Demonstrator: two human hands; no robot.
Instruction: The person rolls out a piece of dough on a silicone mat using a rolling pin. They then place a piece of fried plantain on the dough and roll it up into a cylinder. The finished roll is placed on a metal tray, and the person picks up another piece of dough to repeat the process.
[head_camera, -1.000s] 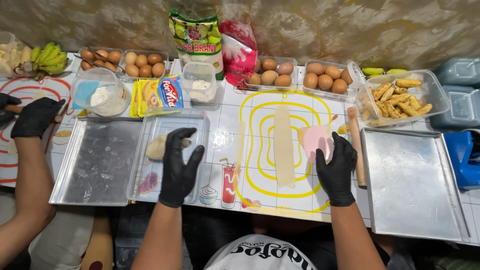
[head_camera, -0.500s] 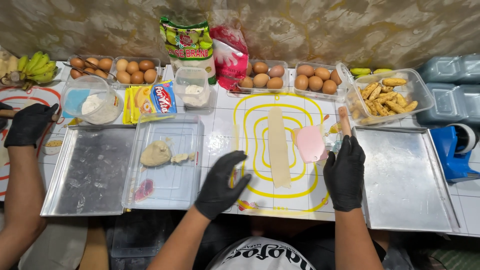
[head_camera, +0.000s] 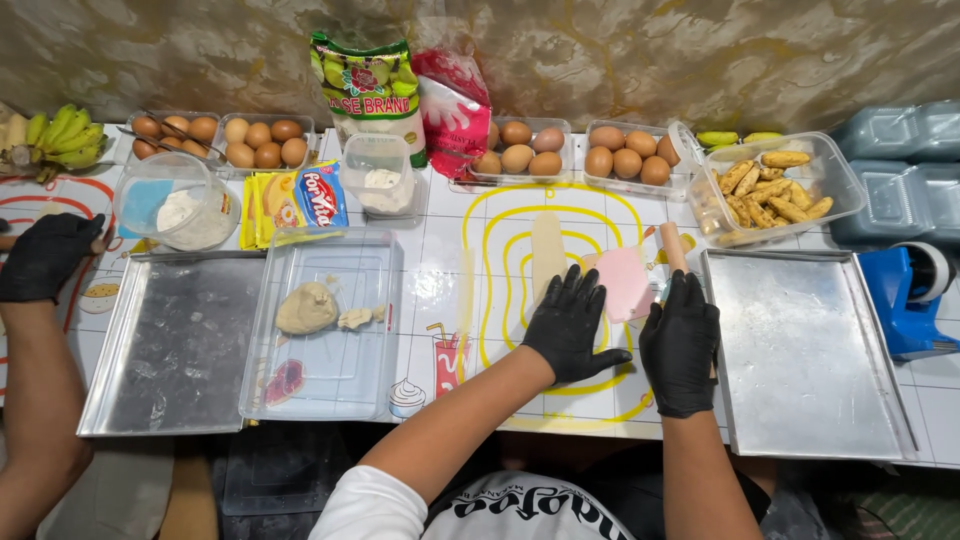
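Dough, a thin pale rolled strip (head_camera: 547, 252), lies on the white tiled counter (head_camera: 440, 220) just beyond your hands, its long axis running straight away from you. Your left hand (head_camera: 572, 326), in a black glove, rests flat and spread just short of the strip's near end, gripping nothing; it is the nearer one. Your right hand (head_camera: 682, 335) lies flat over the near end of a wooden rolling pin (head_camera: 672, 246), beside a pink plastic scraper (head_camera: 624, 281); whether its fingers close on the pin, you cannot tell from here.
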